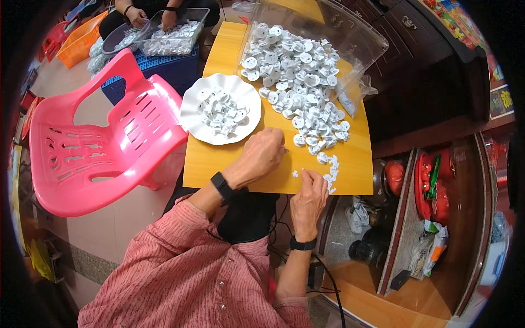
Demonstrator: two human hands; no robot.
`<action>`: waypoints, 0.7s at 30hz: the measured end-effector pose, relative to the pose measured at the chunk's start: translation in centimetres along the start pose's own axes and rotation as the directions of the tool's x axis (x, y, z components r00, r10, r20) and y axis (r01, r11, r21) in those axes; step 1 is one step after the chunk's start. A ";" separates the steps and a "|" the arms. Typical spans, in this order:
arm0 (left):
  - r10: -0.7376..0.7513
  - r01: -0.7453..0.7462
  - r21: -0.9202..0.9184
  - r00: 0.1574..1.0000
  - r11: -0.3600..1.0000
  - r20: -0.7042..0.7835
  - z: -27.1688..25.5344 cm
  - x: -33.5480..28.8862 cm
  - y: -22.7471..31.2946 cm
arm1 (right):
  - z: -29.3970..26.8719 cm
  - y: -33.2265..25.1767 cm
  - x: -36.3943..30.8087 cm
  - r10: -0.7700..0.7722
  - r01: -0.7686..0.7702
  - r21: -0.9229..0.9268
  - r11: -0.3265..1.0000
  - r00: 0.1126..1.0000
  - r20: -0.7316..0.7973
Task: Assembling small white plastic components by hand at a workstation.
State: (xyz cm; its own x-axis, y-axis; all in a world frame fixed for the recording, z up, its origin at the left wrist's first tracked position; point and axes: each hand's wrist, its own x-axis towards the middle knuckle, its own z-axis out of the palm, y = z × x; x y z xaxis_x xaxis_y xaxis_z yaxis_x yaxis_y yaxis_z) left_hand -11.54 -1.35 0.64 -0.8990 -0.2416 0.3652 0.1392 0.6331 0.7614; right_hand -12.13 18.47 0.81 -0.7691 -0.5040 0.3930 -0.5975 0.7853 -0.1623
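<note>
In the head view, a ragged line of small white plastic pieces is strung fore-and-aft on the yellow desk, just right of the right hand; the left hand is placed farther off. Fingers are curled on both; whether anything is gripped cannot be told.

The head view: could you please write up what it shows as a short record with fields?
Left hand: over the yellow table, near the plate; grip hidden
Right hand: beside the small white pieces, near the table's front edge; grip unclear
Plate: white, wavy-rimmed, holding white parts
Main pile: white parts, spread from a clear bin onto the table
Chair: pink plastic, left of the table
Background: another person's hands at clear tubs
</note>
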 end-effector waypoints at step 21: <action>-0.299 0.534 -0.846 0.807 0.004 0.508 -2.0 -6.5 -0.1 | -1.8 -1.9 -2.0 -0.007 0.015 -0.092 0.996 0.996 0.086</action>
State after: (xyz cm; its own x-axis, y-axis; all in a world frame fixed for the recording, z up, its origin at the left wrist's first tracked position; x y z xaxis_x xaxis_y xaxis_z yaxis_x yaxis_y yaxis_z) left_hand -4.89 -1.31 -0.79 -0.9786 -0.0108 -0.2053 -0.1283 -0.7482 0.6509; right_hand -9.10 18.62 1.93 -0.7814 -0.5390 0.3146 -0.5858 0.8073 -0.0720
